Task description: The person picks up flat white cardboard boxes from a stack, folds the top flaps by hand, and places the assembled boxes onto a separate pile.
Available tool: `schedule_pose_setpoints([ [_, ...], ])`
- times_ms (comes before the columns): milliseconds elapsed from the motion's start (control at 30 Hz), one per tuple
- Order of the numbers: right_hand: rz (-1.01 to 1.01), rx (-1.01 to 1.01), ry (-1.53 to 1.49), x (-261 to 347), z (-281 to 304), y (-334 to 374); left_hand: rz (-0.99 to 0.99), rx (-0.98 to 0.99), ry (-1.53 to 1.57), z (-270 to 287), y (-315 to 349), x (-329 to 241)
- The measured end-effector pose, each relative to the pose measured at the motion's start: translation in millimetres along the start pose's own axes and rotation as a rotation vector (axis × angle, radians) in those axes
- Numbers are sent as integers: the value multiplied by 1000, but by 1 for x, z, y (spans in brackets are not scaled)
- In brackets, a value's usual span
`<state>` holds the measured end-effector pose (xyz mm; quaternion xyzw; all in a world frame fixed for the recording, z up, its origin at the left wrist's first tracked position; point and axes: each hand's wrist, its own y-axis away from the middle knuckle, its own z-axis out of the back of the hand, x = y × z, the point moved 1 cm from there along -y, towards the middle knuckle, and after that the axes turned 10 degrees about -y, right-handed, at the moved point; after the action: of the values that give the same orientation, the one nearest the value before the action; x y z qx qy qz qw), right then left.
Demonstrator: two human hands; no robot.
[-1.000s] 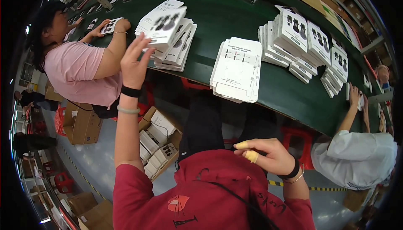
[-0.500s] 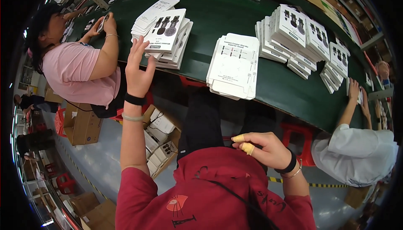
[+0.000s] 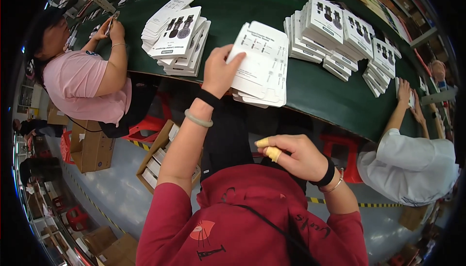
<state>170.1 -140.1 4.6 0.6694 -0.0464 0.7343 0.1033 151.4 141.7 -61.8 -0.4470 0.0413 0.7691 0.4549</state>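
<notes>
My left hand (image 3: pixel 221 70) is closed on the left edge of a white flattened box (image 3: pixel 259 57), thumb on top and fingers round its side. This box is tilted on top of a stack of like flattened boxes (image 3: pixel 272 102) at the table's near edge; how far it is lifted I cannot tell. Over my lap, my right hand (image 3: pixel 296 156) holds nothing, its thumb and forefinger stretched out, slightly apart and wrapped in yellow tape. Left of the stack stands a pile of white printed boxes (image 3: pixel 178 33).
More piled white boxes (image 3: pixel 323 20) stand to the right on the green table (image 3: pixel 335 103). Co-workers sit on both sides, one in a pink shirt (image 3: pixel 77 79), one in white (image 3: pixel 410 166). A carton of white boxes (image 3: pixel 158 161) sits on the floor by my left arm.
My left hand has moved right, from beside the left pile to the middle stack, and has taken hold of its top box. My right hand has shifted slightly up and left.
</notes>
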Motion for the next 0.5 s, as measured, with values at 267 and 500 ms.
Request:
schedule_pose_setpoints([
  [267,382,-696,469,41,36,-18,-128,200,232,45,84,-86],
  [500,201,-392,562,42,40,-5,331,634,923,42,156,-82],
])
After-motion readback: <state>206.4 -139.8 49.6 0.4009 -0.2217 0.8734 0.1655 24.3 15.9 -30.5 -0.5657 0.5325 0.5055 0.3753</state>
